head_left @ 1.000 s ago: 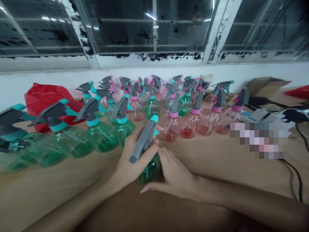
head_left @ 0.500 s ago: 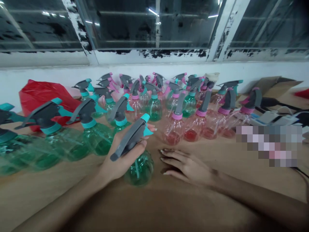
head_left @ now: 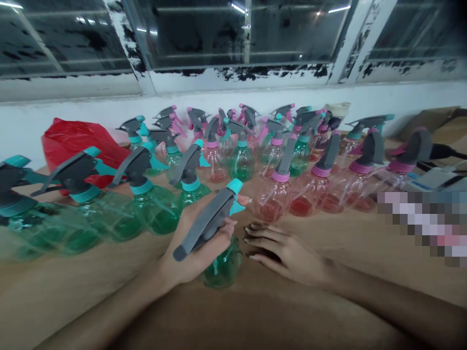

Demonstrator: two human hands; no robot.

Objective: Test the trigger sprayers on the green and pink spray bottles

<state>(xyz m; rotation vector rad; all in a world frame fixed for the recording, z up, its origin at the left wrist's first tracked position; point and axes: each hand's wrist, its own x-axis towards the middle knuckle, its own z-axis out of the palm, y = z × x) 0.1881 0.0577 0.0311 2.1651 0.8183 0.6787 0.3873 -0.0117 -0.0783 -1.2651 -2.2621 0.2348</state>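
Note:
My left hand (head_left: 197, 243) is wrapped around the neck of a green spray bottle (head_left: 223, 267) with a grey and teal trigger head. The bottle looks upright at the table's near middle; its collar is hidden by my fingers. Just right of it, my right hand (head_left: 286, 248) lies palm down on the wooden table, fingers stretched and holding nothing. Beyond my right fingertips stands a pink spray bottle (head_left: 273, 201) with a grey head and pink collar. A green spray bottle (head_left: 158, 211) belongs to the row left of my left hand.
Several more green and pink spray bottles crowd the back, among them a green one (head_left: 241, 163). A red plastic bag (head_left: 78, 146) sits at back left. Cardboard (head_left: 434, 124) and a white power strip (head_left: 438, 180) are at right. A window (head_left: 233, 34) rises behind.
The view has shifted, so most things appear farther right. My left hand and the green spray bottle are slightly closer to my right hand, which stays flat on the table.

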